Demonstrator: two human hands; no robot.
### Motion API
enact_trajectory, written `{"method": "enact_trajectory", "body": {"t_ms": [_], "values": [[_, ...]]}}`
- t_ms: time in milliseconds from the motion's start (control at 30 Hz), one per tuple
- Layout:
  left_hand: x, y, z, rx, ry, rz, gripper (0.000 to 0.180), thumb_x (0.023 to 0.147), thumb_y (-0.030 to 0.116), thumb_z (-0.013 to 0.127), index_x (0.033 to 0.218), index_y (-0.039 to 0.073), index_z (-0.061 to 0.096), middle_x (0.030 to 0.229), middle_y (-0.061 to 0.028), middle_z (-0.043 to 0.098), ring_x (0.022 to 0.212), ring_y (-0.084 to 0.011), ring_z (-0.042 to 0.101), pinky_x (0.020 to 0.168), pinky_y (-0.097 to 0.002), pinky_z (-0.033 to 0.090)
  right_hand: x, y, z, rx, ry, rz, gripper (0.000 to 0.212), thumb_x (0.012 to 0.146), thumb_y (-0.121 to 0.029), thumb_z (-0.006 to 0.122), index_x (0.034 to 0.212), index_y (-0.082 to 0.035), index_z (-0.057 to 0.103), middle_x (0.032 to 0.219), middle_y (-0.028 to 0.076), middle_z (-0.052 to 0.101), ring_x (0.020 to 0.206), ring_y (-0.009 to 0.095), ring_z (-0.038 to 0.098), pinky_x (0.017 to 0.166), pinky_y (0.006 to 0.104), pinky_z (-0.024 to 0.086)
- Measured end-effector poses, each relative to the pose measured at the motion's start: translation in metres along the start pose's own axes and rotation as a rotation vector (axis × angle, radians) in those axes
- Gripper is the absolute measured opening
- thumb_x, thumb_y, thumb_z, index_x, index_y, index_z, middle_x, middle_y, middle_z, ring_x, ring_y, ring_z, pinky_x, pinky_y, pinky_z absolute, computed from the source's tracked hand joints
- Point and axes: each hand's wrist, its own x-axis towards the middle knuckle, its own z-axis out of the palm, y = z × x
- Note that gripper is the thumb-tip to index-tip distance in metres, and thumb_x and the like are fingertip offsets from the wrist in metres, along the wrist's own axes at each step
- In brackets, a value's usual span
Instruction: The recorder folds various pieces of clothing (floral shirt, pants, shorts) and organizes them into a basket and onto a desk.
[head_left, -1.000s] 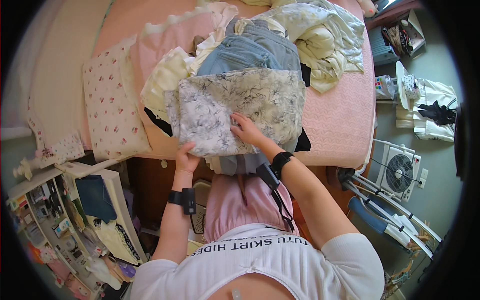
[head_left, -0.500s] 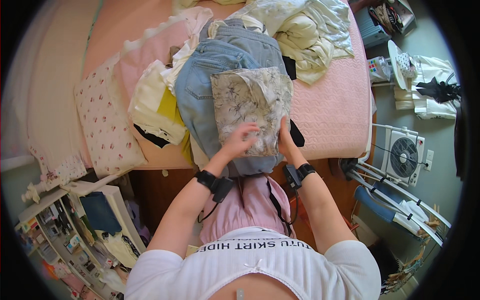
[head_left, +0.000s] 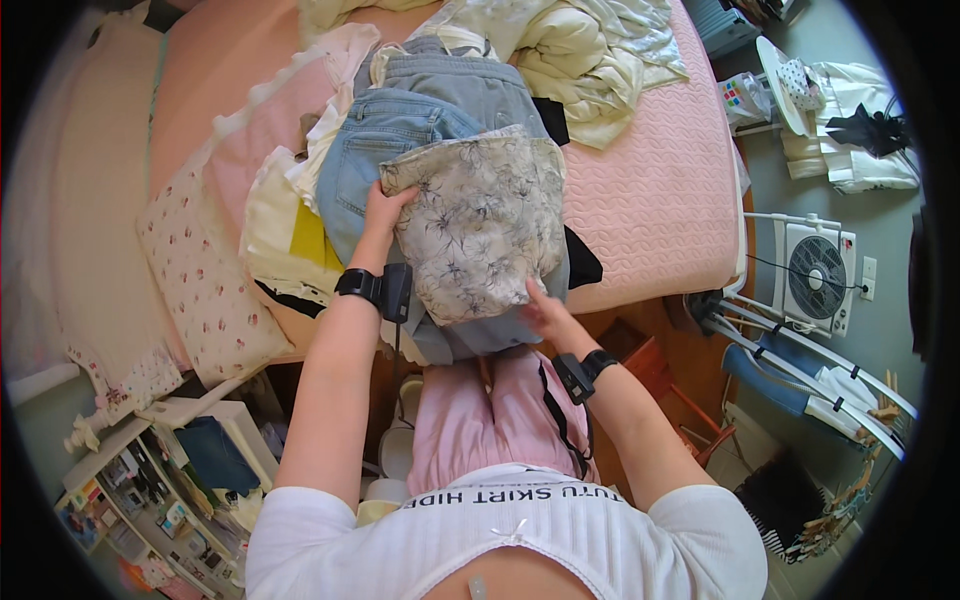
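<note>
A folded grey-white garment [head_left: 478,225] with a dark plant-like print lies on light blue jeans [head_left: 362,165]. At its left edge my left hand [head_left: 384,208] is closed on the cloth, thumb on top and the other fingers partly hidden beneath. My right hand [head_left: 545,312] pinches the garment's lower right corner. Its fingertips are slightly blurred. Grey-blue trousers [head_left: 460,85] lie just beyond, partly under the jeans. A black piece of cloth [head_left: 583,262] sticks out on the right of the pile.
The pile rests on a bed with a pink quilted cover [head_left: 650,210]. Cream bedding [head_left: 590,70] is bunched at the far side. White and yellow clothes [head_left: 275,225] and a floral pillow [head_left: 200,280] lie left. A box fan [head_left: 818,275] stands right, near a metal-framed rack [head_left: 800,370].
My left hand has moved up and left to the garment's left edge and closed on it. My right hand has moved down to its lower corner. The garment's upper flap now lies flatter.
</note>
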Motion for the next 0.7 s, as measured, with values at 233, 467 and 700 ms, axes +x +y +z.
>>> {"method": "enact_trajectory", "body": {"t_ms": [233, 467, 700], "values": [[0.000, 0.034, 0.000, -0.162, -0.115, -0.107, 0.043, 0.060, 0.006, 0.067, 0.098, -0.003, 0.048, 0.091, -0.0100, 0.056, 0.077, -0.0184, 0.055, 0.069, -0.0277, 0.044, -0.012, 0.020, 0.049, 0.486, -0.419, -0.129, 0.048, 0.076, -0.021, 0.061, 0.117, -0.007, 0.040, 0.115, 0.007, 0.046, 0.104, 0.021, 0.044, 0.090, 0.0369, 0.034], [-0.047, 0.073, -0.043, -0.369, -0.410, -0.543, 0.040, 0.066, 0.005, 0.056, 0.104, -0.003, 0.047, 0.097, -0.0111, 0.055, 0.085, -0.0240, 0.055, 0.076, -0.0348, 0.045, -0.072, -0.031, 0.012, 0.416, -0.402, -0.320, 0.045, 0.074, -0.007, 0.058, 0.114, 0.000, 0.041, 0.109, 0.011, 0.050, 0.099, 0.023, 0.050, 0.086, 0.0358, 0.040], [-0.073, 0.171, -0.070, -0.688, -0.577, -0.174, 0.058, 0.067, 0.000, 0.044, 0.124, 0.006, 0.032, 0.122, -0.0157, 0.037, 0.108, -0.0261, 0.044, 0.089, -0.0355, 0.038, -0.158, -0.179, 0.061, 0.072, -0.542, -0.576, 0.042, 0.075, -0.013, 0.058, 0.111, 0.001, 0.043, 0.103, 0.011, 0.054, 0.090, 0.019, 0.055, 0.077, 0.0306, 0.046]]}}
